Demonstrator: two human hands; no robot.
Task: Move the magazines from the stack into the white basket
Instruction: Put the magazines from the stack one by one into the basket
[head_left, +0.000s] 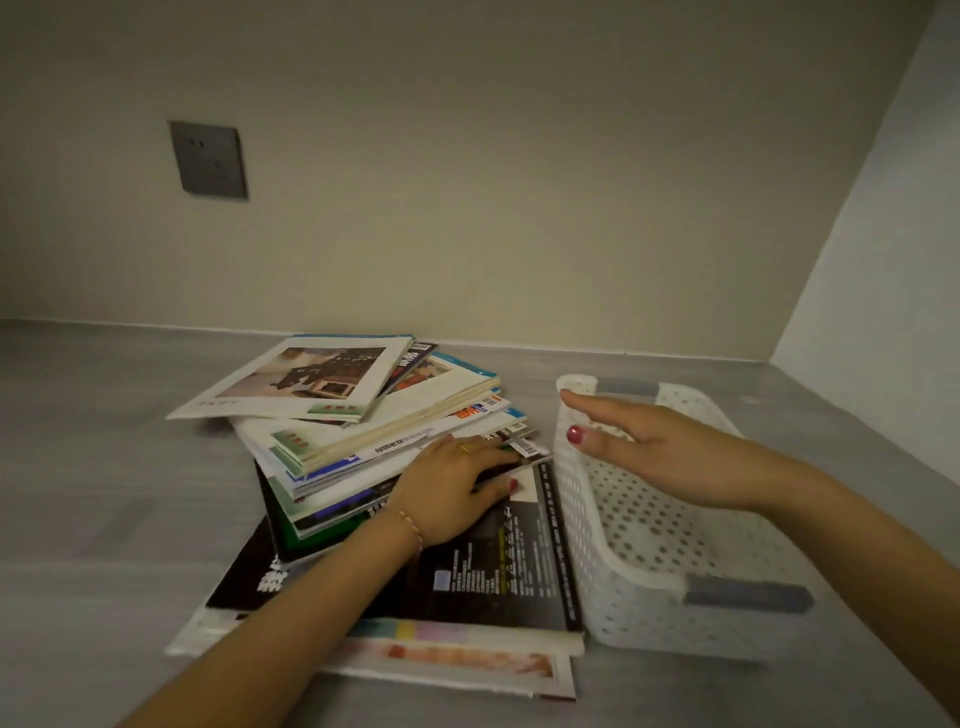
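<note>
A messy stack of magazines (332, 415) lies on the grey surface, fanned out, with a large black-covered magazine (498, 571) low in the pile at the front. My left hand (452, 493) rests on the stack's right edge, fingers and thumb pinching the corner of a thin magazine there. The white perforated basket (639, 587) with grey handles stands just right of the stack; I see nothing inside it. My right hand (639, 447) hovers over the basket's near wall, fingers spread and holding nothing.
A beige wall with a grey socket plate (209, 159) rises behind the stack. A white side wall (883, 260) closes the corner on the right, close behind the basket. Bare grey surface (93, 467) stretches to the left of the stack.
</note>
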